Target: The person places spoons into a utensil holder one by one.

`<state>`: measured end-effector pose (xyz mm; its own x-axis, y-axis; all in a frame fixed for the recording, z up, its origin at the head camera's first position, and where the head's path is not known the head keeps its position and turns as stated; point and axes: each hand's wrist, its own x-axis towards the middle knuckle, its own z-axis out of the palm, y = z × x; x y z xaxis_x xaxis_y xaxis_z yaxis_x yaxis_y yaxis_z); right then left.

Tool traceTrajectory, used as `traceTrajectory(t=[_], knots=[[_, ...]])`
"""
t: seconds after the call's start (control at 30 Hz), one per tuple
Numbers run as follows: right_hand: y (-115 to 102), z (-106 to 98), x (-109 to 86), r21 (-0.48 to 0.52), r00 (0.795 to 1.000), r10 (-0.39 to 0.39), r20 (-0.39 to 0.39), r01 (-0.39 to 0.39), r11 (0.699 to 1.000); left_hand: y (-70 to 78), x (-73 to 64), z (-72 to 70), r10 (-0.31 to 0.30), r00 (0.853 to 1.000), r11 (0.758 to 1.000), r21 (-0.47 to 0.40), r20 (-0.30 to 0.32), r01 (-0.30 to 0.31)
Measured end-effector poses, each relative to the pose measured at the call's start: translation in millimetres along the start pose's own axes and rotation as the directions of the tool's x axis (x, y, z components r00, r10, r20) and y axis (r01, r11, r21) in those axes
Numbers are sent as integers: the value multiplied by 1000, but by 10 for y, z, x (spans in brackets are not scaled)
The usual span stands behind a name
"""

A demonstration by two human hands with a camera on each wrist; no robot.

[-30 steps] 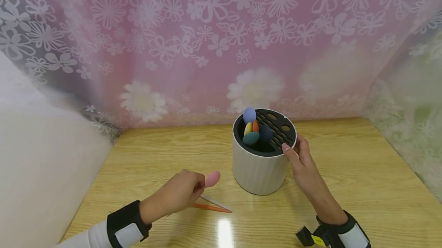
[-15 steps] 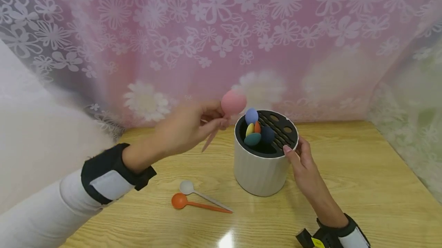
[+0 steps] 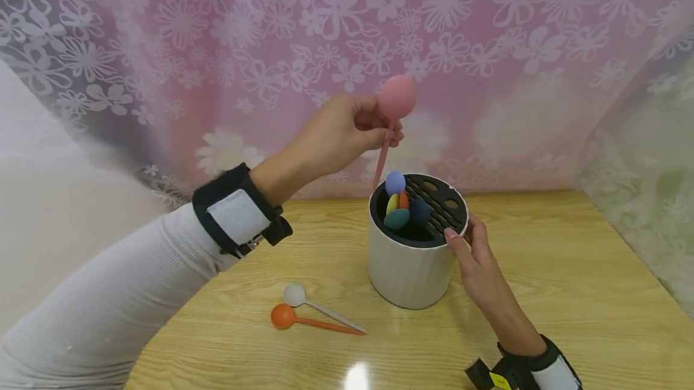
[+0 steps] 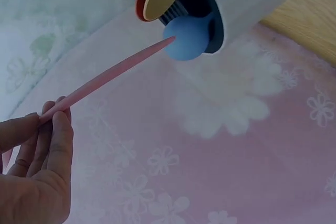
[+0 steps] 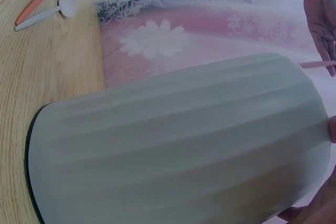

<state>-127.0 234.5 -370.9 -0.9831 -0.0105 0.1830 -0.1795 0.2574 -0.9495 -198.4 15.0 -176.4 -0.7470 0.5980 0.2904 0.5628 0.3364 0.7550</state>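
Note:
My left hand [image 3: 341, 137] pinches a pink spoon [image 3: 397, 98] by its handle, just below the bowl. The bowl is up, and the handle tip hangs beside the left rim of a ribbed white utensil holder [image 3: 409, 275]. In the left wrist view the handle [image 4: 105, 77] points toward a light-blue spoon [image 4: 186, 39]. My right hand [image 3: 481, 272] grips the holder's right rim, thumb on top and fingers around the side. A teal spoon [image 3: 396, 219], a navy one [image 3: 420, 212], a yellow one [image 3: 393, 204] and an orange-red tip [image 3: 403, 200] also stand in its black-lined opening.
On the wooden table [image 3: 238, 354], left of the holder, lie a greyish-white spoon [image 3: 294, 295] and an orange spoon [image 3: 282, 316], handle ends close together. The holder's black lid [image 3: 440, 202] has slots and round holes. A pink floral curtain [image 3: 303, 76] hangs behind.
My left hand has lifted the pink spoon from beside the table spoons, up and right to the holder, uncovering those spoons' bowls. My right hand stays on the holder.

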Motion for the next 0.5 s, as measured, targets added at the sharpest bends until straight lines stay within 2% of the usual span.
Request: traceTrajectory(t=[0.13,0.23,0.37,0.5], knots=[[7,3,10,-4,1000,-18,-19,18,1000,-118,103,85,-22,1000,994,-105,-12,21],[12,12,11,-1,999,-28,-30,28,1000,-290,138,155,-65,998,990,-123,-12,63],[19,15,6,-10,999,-29,-28,29,1000,-437,114,213,-136,990,990,-43,-23,135],[23,3,7,-23,999,-30,-27,30,999,-511,98,248,-166,986,986,2,-11,166]])
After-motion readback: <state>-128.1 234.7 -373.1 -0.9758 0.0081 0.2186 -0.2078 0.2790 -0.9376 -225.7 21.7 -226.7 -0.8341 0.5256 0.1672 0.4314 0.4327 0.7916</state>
